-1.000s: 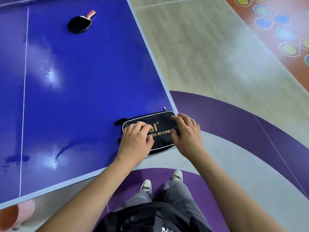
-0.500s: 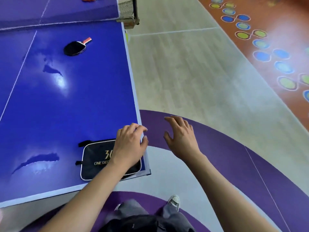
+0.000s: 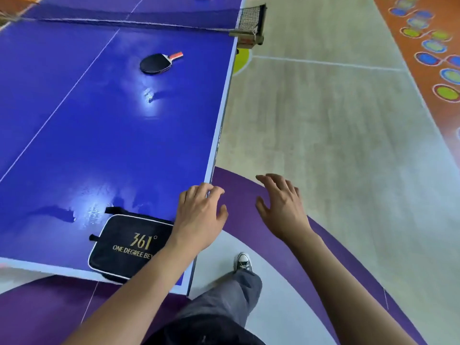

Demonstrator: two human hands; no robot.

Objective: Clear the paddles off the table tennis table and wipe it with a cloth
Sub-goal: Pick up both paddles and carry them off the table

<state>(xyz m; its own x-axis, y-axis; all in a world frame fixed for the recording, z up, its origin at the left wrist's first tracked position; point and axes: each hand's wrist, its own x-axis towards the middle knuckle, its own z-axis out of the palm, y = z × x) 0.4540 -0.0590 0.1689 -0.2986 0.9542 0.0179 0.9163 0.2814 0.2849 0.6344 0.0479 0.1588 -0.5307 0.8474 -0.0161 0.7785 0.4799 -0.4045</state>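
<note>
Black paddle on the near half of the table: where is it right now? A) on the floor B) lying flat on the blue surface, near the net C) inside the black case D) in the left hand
B: the black paddle lies flat on the table close to the net, apart from both the left hand and right hand, which hold nothing.

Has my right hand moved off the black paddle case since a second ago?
Yes. The right hand was on the black paddle case; now it hangs open past the table edge, over the floor, to the case's right.
</note>
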